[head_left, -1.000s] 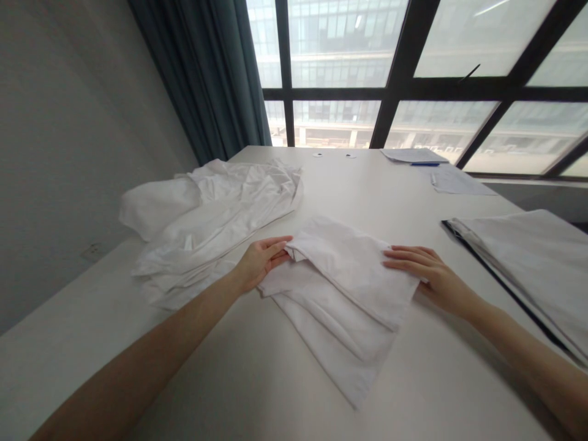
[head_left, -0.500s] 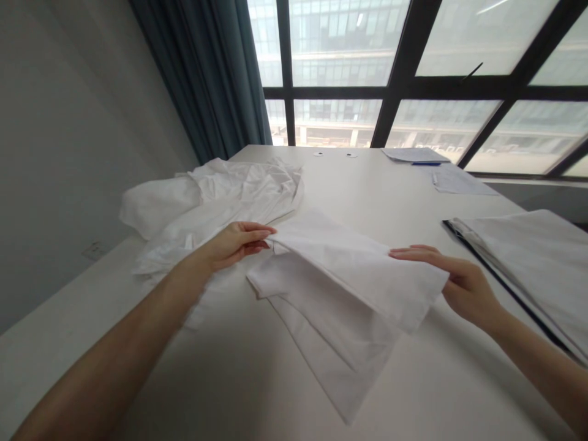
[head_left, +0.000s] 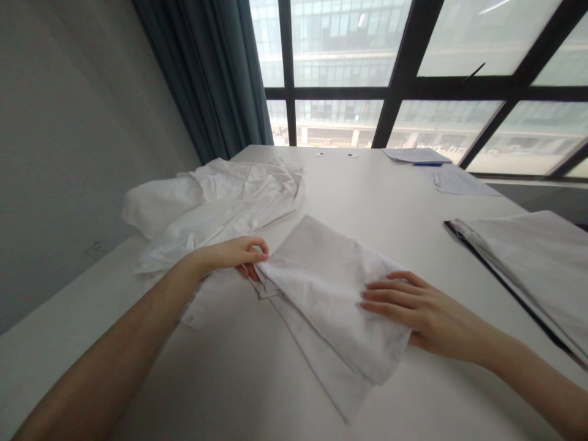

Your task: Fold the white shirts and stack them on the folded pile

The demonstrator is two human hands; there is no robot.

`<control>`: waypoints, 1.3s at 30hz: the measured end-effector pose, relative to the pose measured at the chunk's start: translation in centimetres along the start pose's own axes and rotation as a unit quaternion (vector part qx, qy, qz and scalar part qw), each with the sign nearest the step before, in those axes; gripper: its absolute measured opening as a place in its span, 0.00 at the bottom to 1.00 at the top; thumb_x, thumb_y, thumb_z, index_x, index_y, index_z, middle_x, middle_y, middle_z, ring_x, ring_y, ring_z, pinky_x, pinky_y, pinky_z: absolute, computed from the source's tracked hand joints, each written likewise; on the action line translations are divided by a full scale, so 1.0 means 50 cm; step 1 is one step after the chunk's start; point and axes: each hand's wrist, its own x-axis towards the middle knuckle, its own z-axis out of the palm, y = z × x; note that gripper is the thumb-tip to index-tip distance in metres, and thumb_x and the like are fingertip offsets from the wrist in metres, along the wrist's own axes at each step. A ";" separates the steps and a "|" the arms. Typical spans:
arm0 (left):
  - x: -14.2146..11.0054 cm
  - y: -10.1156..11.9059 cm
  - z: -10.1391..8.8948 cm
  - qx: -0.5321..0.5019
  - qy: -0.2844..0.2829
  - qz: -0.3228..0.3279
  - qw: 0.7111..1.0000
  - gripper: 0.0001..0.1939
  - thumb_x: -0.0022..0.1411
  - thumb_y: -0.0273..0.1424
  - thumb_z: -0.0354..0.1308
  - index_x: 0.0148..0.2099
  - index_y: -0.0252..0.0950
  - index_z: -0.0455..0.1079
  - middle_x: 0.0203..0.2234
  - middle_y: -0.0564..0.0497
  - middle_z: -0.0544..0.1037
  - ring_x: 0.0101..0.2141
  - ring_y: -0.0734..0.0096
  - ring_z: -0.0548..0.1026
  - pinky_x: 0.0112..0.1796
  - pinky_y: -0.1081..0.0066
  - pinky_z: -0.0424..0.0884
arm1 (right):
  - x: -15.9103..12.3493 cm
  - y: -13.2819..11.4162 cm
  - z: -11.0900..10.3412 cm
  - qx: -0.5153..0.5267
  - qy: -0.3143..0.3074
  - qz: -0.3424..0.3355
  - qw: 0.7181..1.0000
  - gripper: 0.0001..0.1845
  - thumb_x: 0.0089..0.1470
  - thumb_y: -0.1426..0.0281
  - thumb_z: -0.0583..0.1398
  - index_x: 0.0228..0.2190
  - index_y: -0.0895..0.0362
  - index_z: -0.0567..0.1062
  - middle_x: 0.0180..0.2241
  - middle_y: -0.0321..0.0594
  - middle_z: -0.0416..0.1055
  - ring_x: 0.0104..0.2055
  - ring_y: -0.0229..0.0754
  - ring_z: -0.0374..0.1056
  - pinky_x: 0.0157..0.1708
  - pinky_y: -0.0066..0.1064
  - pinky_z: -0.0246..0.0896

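Observation:
A white cloth [head_left: 316, 263] lies folded over itself on the white table [head_left: 206, 373], its lower layers showing along the near left edge. My left hand [head_left: 243, 252] pinches the cloth's left corner between thumb and fingers. On the right part of the top layer rests my right hand [head_left: 413, 306], flat with the fingers stretched out. Its thumb is partly hidden at the cloth's right edge. Just behind my left hand is a crumpled heap of white fabric [head_left: 229, 196].
At right lies a stack of flat white fabric [head_left: 528, 257] with a dark edge. Sheets of paper [head_left: 418, 155] and a blue pen [head_left: 427, 164] lie at the far right of the table. Beyond stand a window and a blue curtain [head_left: 220, 79].
The raised top layer of the cloth has come down onto the layers below. My right hand has moved left and turned flat onto it; my left hand has lowered slightly, still pinching the corner.

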 end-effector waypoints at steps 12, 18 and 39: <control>-0.011 -0.012 -0.030 0.092 -0.066 0.061 0.992 0.17 0.49 0.41 0.63 0.35 0.36 0.64 0.20 0.59 0.64 0.24 0.74 0.66 0.27 0.76 0.63 | 0.014 -0.036 0.018 0.072 0.032 -0.041 0.996 0.22 0.67 0.59 0.47 0.52 0.54 0.73 0.51 0.43 0.74 0.56 0.44 0.66 0.58 0.40 0.57; -0.018 0.006 -0.020 0.241 -0.014 0.104 0.965 0.11 0.49 0.31 0.55 0.37 0.35 0.70 0.30 0.52 0.73 0.35 0.66 0.71 0.37 0.72 0.66 | 0.015 -0.046 0.045 0.030 0.000 -0.046 0.998 0.21 0.67 0.63 0.48 0.54 0.55 0.71 0.53 0.43 0.72 0.58 0.43 0.64 0.57 0.38 0.59; 0.012 -0.004 0.178 0.428 0.039 0.254 0.867 0.43 0.63 0.52 0.53 0.71 0.43 0.39 0.69 0.39 0.39 0.68 0.52 0.37 0.62 0.50 0.41 | 0.022 -0.067 0.033 0.041 0.094 -0.063 0.993 0.20 0.66 0.64 0.50 0.52 0.59 0.72 0.50 0.46 0.75 0.55 0.43 0.68 0.55 0.36 0.63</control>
